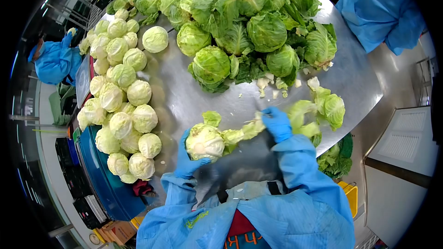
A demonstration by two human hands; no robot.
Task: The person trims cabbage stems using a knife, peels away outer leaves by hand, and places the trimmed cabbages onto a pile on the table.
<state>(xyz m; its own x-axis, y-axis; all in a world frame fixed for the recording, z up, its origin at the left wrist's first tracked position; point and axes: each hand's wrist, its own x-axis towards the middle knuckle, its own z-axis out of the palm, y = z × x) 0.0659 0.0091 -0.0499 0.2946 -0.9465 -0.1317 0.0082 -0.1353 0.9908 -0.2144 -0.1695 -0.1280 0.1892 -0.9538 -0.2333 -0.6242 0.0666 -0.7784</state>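
In the head view, my left hand (188,159), in a blue glove, curves around the left and lower side of a pale trimmed cabbage (206,142), its thumb beneath the head. A small green leaf (212,118) stands at the cabbage's upper edge. To its right, my gloved right hand (278,124) is closed, with its fingertips at a pale cabbage leaf (252,129) that stretches toward the head. The exact grip is partly blurred. Just right of that hand is a blurred light-green leaf (301,111), beside more loose leaves (333,109) on the steel table (184,97).
A large pile of green untrimmed cabbages (266,32) covers the table's far side. Pale trimmed heads (121,124) are heaped along the left, beside a blue bin (106,175). People in blue gowns (380,11) (57,60) stand at the far right and left. Leaves (336,161) lie below the right edge.
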